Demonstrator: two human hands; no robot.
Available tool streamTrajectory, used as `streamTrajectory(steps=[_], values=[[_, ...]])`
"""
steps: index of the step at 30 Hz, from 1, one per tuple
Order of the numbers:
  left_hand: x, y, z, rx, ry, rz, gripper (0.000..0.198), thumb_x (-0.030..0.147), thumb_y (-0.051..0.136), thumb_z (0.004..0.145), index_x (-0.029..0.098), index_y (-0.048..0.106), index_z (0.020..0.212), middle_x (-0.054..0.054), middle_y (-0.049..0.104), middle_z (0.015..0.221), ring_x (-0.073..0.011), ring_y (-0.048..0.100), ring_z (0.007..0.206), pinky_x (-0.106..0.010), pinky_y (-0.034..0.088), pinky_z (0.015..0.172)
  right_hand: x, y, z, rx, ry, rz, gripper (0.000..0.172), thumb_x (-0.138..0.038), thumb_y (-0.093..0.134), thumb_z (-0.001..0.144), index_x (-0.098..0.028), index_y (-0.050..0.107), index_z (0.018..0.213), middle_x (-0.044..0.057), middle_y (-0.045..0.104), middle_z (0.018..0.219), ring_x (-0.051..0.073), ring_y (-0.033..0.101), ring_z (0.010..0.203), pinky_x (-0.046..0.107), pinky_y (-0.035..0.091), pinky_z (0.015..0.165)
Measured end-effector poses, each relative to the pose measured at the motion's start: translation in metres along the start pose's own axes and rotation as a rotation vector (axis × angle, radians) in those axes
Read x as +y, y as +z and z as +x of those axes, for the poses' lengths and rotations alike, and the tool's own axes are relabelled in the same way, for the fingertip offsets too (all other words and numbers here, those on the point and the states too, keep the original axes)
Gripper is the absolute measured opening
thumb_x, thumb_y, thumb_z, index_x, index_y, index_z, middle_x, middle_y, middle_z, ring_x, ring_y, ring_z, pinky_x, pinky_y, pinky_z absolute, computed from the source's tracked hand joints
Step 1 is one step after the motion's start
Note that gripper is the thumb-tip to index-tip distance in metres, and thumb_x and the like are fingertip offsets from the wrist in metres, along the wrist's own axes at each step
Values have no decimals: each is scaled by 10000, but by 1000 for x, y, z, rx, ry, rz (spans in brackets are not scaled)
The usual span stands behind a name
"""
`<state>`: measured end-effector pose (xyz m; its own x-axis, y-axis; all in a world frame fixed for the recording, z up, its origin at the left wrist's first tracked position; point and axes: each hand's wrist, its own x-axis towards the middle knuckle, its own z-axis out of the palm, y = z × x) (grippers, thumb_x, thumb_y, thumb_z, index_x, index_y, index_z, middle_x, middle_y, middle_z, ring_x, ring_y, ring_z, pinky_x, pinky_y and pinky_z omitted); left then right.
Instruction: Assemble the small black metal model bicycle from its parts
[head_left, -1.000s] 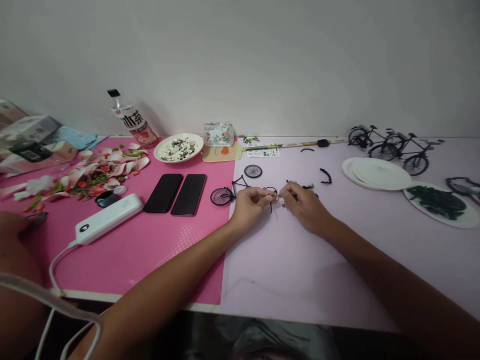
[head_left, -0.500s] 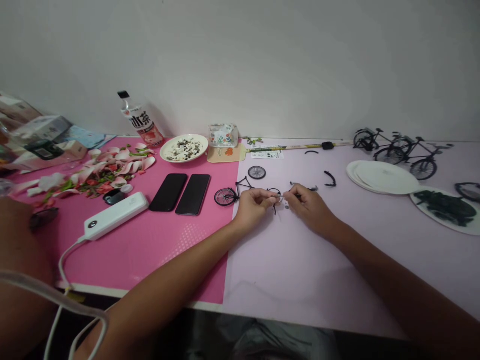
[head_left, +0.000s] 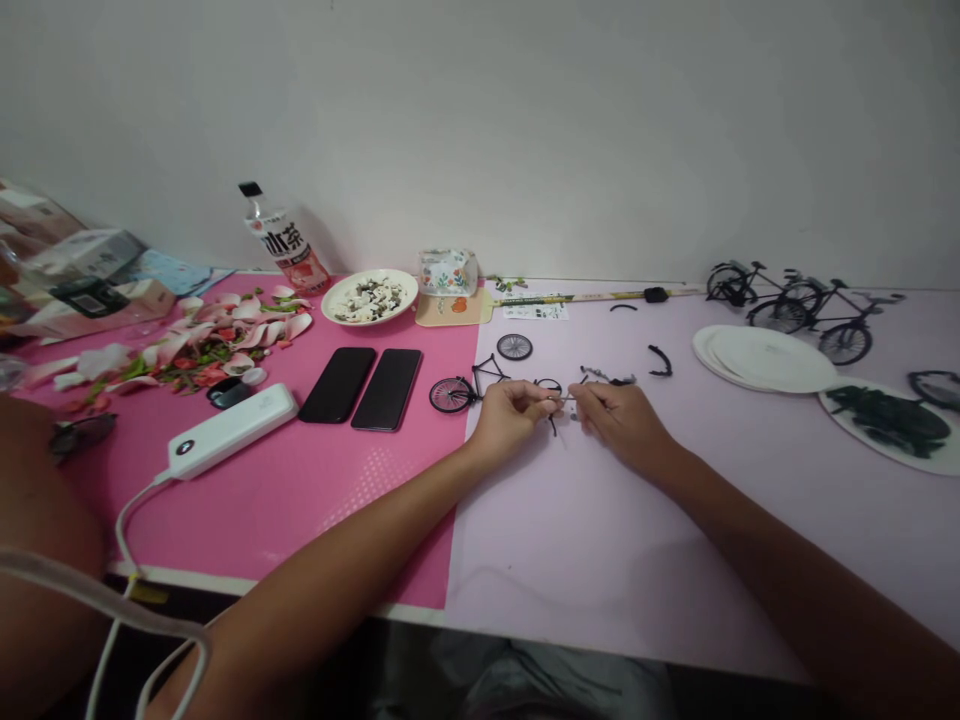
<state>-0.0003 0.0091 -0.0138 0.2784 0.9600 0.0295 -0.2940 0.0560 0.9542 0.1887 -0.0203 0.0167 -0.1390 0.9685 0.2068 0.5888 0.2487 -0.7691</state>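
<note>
Near the middle of the table, my left hand pinches a small dark model-bicycle part, mostly hidden by the fingers. My right hand is closed on a thin metal rod whose tip meets the left fingertips; its kind is not clear. Just left of my left hand lies a black model bicycle frame with one spoked wheel attached. A loose spoked wheel rests behind it. Small black parts lie behind my right hand, and a curved black piece is farther right.
Two phones and a white power bank lie left. Behind them are a bowl, a bottle and scattered petals. Model bicycles, white plates and a dark-smeared plate stand right. Someone's arm shows left.
The right hand has shifted slightly, and its rod now shows more plainly at the left fingertips. The left hand stays in almost the same place.
</note>
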Motion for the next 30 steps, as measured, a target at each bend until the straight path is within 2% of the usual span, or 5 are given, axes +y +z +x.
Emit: streamTrajectory(steps=[12,16,21,25,30], values=[[2,0,-1,-3,-15,24,211,222,930,707,115,769,791,-112,816,808,-207,788,751,-311,621,756,0,1,-1,-3,-12,-12,600,-639,440,1055,-227,597,649,-11,588,522,150,527,481,318,410,564],[2,0,0,-7,-1,42,235,253,942,705,114,779,802,-112,816,810,-193,772,742,-304,610,765,1,2,-3,2,-55,-54,450,-509,499,1050,-222,643,734,5,652,628,161,556,564,318,412,597],[4,-1,0,2,21,42,219,249,937,707,114,790,798,-94,800,754,-168,742,692,-277,581,721,5,4,-5,30,-91,-10,210,-442,638,989,-232,639,977,42,732,892,190,639,738,310,482,659],[4,-1,0,-6,10,31,255,284,948,701,115,786,802,-105,804,769,-185,752,709,-301,595,741,7,3,-4,40,-74,9,210,-452,609,1012,-244,581,1008,48,713,944,193,640,759,323,507,685],[4,-2,1,2,17,44,272,303,954,696,116,787,802,-117,817,804,-187,761,732,-299,597,753,10,3,-1,34,-48,11,282,-519,607,1013,-244,571,959,37,709,884,197,640,733,330,485,664]])
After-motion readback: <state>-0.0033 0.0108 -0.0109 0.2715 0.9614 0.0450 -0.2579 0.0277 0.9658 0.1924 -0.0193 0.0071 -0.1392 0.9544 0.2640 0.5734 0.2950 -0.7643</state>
